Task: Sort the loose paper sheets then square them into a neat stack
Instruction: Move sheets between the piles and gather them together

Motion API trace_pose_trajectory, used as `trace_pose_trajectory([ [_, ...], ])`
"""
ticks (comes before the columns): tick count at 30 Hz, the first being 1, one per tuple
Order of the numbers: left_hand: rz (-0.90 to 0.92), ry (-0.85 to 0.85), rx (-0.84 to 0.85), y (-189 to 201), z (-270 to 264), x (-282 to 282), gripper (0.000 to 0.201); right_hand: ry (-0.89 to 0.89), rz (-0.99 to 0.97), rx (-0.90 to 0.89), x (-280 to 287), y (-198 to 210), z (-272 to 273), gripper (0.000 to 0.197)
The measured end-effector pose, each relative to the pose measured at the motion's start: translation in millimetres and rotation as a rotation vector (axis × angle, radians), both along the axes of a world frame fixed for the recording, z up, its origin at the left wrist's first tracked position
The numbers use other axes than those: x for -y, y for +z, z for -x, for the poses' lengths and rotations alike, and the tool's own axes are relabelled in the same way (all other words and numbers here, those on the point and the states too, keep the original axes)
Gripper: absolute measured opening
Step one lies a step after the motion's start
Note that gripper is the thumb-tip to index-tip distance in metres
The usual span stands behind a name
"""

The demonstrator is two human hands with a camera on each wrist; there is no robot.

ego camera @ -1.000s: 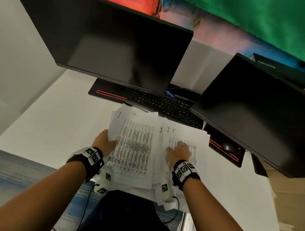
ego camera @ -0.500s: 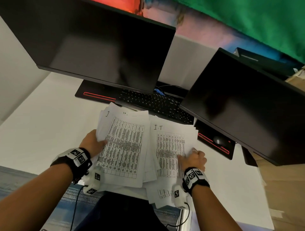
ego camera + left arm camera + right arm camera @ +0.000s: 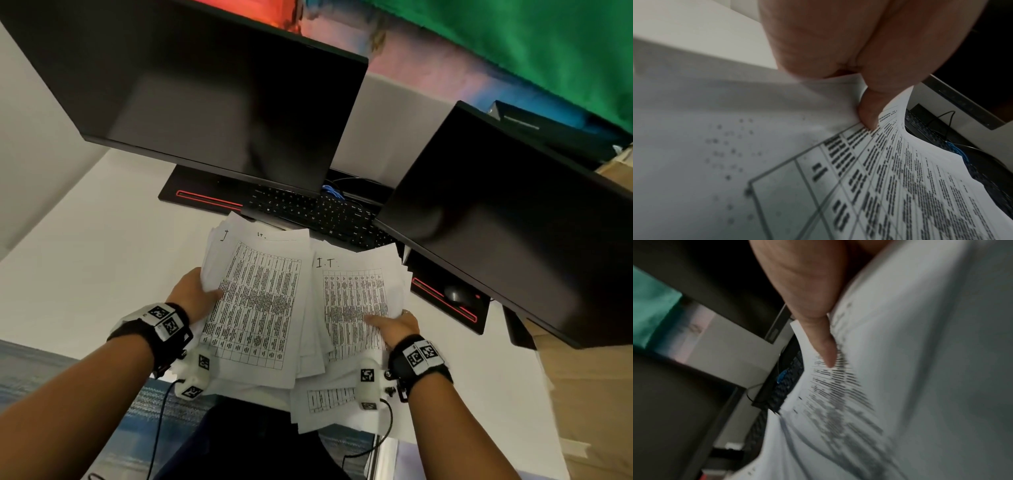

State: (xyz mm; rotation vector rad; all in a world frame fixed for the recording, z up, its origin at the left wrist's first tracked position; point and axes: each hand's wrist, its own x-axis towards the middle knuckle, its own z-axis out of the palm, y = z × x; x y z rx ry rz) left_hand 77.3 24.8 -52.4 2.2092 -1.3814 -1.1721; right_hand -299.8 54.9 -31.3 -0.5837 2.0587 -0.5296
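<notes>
A loose pile of white printed sheets [image 3: 260, 301] with tables of text lies fanned at the desk's near edge. My left hand [image 3: 197, 291] grips the pile's left side, thumb [image 3: 869, 112] on top of a table sheet [image 3: 900, 186]. My right hand [image 3: 394, 325] grips the right side, thumb [image 3: 826, 345] lying over a sheet marked "I.T" [image 3: 352, 301], with the other fingers hidden under the paper. More sheets [image 3: 325, 404] stick out at the bottom past the desk edge.
Two dark monitors [image 3: 219, 102] [image 3: 513, 219] hang close over the white desk [image 3: 85, 257]. A black keyboard [image 3: 308, 212] lies right behind the papers. A mouse [image 3: 455, 294] sits on a black pad to the right. Cardboard boxes [image 3: 589, 394] stand at far right.
My right hand slid from the top of the right-hand sheets out to their right edge and took hold there. The left hand kept its grip on the left side.
</notes>
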Motion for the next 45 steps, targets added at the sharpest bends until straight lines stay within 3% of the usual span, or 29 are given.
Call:
trace_pose_trajectory([
  [3,-0.003,-0.005,-0.013,-1.4,-2.4,0.5,0.037,0.031,0.077,-0.010,0.9,23.9,-4.2,0.033],
  [6,-0.015,-0.006,-0.022,-0.9,-3.0,0.0,0.038,0.071,0.238,-0.131,5.6,59.2,-9.0,0.032],
  [10,-0.020,-0.035,0.016,-1.9,-2.6,0.8,0.040,0.199,0.505,-0.252,12.9,136.4,-19.2,0.031],
  [14,-0.027,-0.017,0.017,-2.6,-0.2,1.6,0.040,0.272,0.774,-0.135,11.1,208.8,-40.9,0.031],
  [17,-0.007,-0.008,0.034,-1.7,3.6,1.0,0.030,0.235,0.898,0.134,14.0,228.9,-52.0,0.036],
  [20,-0.026,0.053,-0.036,6.6,7.5,-1.3,0.033,0.138,0.864,0.387,19.8,214.7,-56.8,0.042],
  [23,-0.052,0.098,-0.183,16.9,9.3,-2.8,0.054,0.068,0.657,0.438,26.8,172.8,-66.5,0.040],
  [26,-0.080,0.044,-0.132,22.4,8.5,-3.7,0.043,0.013,0.422,0.366,36.7,107.7,-79.4,0.043],
  [29,-0.112,0.074,-0.219,18.4,4.3,-3.3,0.044,0.049,0.248,0.241,42.7,49.0,-88.8,0.050],
  [31,-0.112,0.164,-0.302,-10.4,-7.3,1.5,0.049,0.138,0.154,0.114,45.1,18.4,-86.8,0.057],
  [34,-0.112,0.217,-0.351,-78.3,-27.5,11.2,0.055,0.240,0.103,-0.059,45.9,3.0,-78.2,0.061],
  [35,-0.111,0.231,-0.362,-78.9,-27.0,11.7,0.054,0.275,0.102,-0.100,45.5,3.9,-75.7,0.064],
  [39,-0.108,0.193,-0.284,-20.0,-3.8,9.2,0.059,0.535,0.051,-0.160,40.3,5.2,-85.2,0.074],
  [41,-0.118,0.160,-0.227,-6.9,3.7,10.2,0.063,0.574,0.034,-0.198,38.8,1.0,-100.4,0.073],
  [45,-0.070,0.012,-0.050,-0.4,12.5,11.2,0.041,0.670,-0.001,-0.249,36.2,-7.5,-119.3,0.067],
])
